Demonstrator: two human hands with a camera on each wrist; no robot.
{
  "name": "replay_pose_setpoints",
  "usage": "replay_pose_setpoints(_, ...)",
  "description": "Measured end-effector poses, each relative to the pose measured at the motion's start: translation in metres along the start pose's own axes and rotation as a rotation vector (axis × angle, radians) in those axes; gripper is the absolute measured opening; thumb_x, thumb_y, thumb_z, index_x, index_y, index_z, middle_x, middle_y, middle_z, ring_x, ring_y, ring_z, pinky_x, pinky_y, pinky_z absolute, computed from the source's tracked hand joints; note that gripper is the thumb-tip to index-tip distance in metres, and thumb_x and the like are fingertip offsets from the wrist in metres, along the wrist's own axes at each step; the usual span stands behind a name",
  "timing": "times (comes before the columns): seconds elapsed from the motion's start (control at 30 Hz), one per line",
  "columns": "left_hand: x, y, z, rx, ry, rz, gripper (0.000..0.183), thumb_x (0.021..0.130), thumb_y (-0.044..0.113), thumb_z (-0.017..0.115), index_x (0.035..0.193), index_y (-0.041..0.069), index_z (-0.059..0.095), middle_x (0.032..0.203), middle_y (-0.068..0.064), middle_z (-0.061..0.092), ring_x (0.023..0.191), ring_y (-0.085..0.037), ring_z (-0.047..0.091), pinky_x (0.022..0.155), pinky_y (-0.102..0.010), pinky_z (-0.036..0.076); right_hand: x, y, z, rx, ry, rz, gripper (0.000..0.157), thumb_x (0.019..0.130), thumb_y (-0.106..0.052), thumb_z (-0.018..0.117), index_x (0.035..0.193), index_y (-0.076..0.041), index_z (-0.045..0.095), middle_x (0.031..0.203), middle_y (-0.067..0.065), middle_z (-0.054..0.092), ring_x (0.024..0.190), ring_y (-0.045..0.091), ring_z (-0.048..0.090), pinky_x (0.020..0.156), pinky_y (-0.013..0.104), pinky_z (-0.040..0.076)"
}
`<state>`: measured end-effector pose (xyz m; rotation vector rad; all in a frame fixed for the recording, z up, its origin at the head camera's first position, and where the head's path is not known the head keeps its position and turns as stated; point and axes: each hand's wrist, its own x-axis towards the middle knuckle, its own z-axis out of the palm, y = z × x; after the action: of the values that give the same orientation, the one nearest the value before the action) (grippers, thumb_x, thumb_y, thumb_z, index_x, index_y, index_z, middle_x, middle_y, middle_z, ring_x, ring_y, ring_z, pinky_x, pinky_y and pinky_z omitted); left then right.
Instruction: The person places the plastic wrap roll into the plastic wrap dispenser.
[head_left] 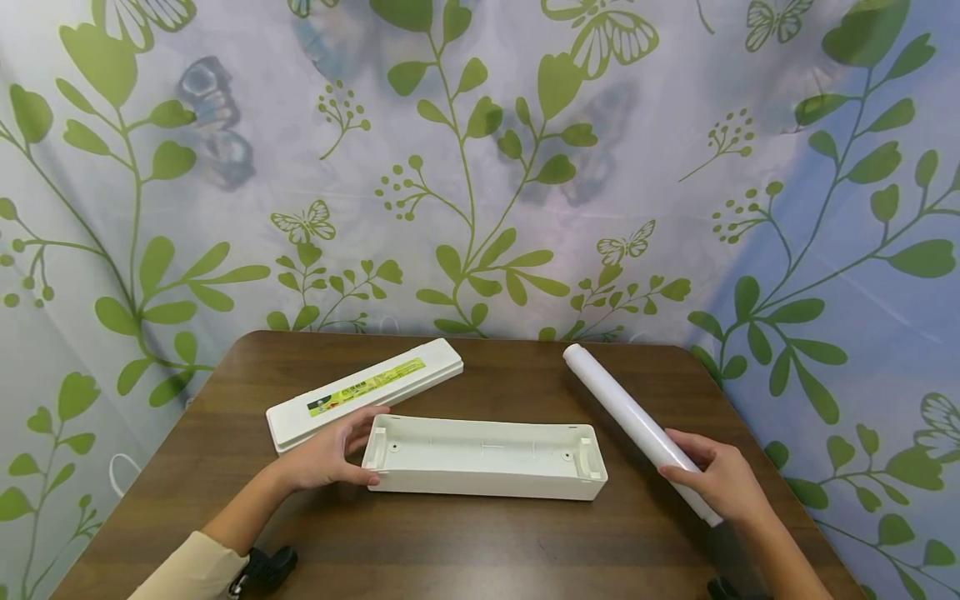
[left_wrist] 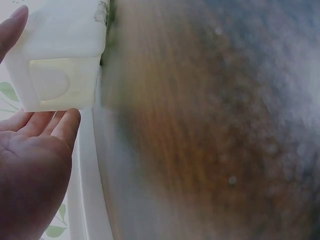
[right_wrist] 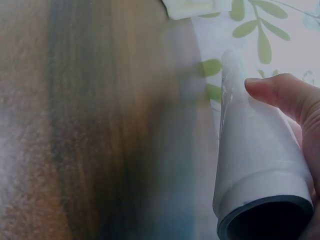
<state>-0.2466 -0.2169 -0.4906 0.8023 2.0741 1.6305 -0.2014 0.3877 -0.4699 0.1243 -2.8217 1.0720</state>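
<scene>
A white open-topped plastic box (head_left: 483, 482) with a holder inside each end sits mid-table. My left hand (head_left: 337, 450) grips its left end, thumb at the front corner and fingers at the back. In the left wrist view that hand (left_wrist: 35, 165) spans the end wall of the box (left_wrist: 55, 82). On the right, my right hand (head_left: 712, 475) holds a roll of plastic wrap (head_left: 630, 408) near its closer end, the roll slanting away to the back. The right wrist view shows the thumb lying along the roll (right_wrist: 260, 145) and its hollow core facing the camera.
A long white lid (head_left: 435, 367) with a yellow-green label lies behind the box, to the left. The brown wooden table (head_left: 480, 550) ends at the back against a leaf-and-butterfly patterned curtain (head_left: 480, 167).
</scene>
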Motion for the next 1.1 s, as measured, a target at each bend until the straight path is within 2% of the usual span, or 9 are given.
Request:
replay_pose_setpoints(0.23,-0.001,0.001,-0.001,0.000,0.003,-0.008,0.100,0.080,0.007,0.087,0.157,0.003,0.025,0.161,-0.024,0.029,0.149,-0.050,0.031,0.104,-0.016,0.046,0.004,-0.012,-0.003,-0.039,0.003,-0.028,0.064,0.083,-0.033,0.087,0.136,-0.006,0.065,0.126,0.022,0.070,0.089,0.002,0.064,0.067,0.024,0.054)
replay_pose_setpoints(0.6,0.004,0.000,0.000,-0.010,-0.009,0.012,0.098,0.080,0.006,0.086,0.156,0.002,0.025,0.159,-0.024,0.030,0.149,-0.050,0.032,0.104,-0.021,0.048,0.006,-0.025,-0.005,-0.024,0.001,-0.050,0.062,0.082,-0.032,0.088,0.135,-0.006,0.066,0.124,0.020,0.072,0.086,0.002,0.065,0.066,0.024,0.054)
replay_pose_setpoints(0.9,0.001,-0.001,-0.002,-0.016,-0.006,0.006,0.099,0.080,0.005,0.086,0.157,-0.001,0.023,0.159,-0.025,0.029,0.149,-0.051,0.030,0.103,-0.021,0.049,0.013,-0.043,-0.002,-0.011,-0.014,-0.112,0.061,0.082,-0.032,0.088,0.135,-0.007,0.067,0.121,0.017,0.073,0.086,0.008,0.066,0.067,0.024,0.054)
replay_pose_setpoints(1.1,-0.001,-0.002,-0.003,-0.008,-0.001,0.017,0.097,0.080,0.006,0.087,0.156,0.003,0.027,0.159,-0.025,0.029,0.149,-0.051,0.031,0.103,-0.022,0.050,0.020,-0.054,0.002,-0.015,-0.015,-0.138,0.061,0.081,-0.031,0.089,0.134,-0.009,0.068,0.118,0.016,0.074,0.085,0.007,0.066,0.067,0.025,0.054)
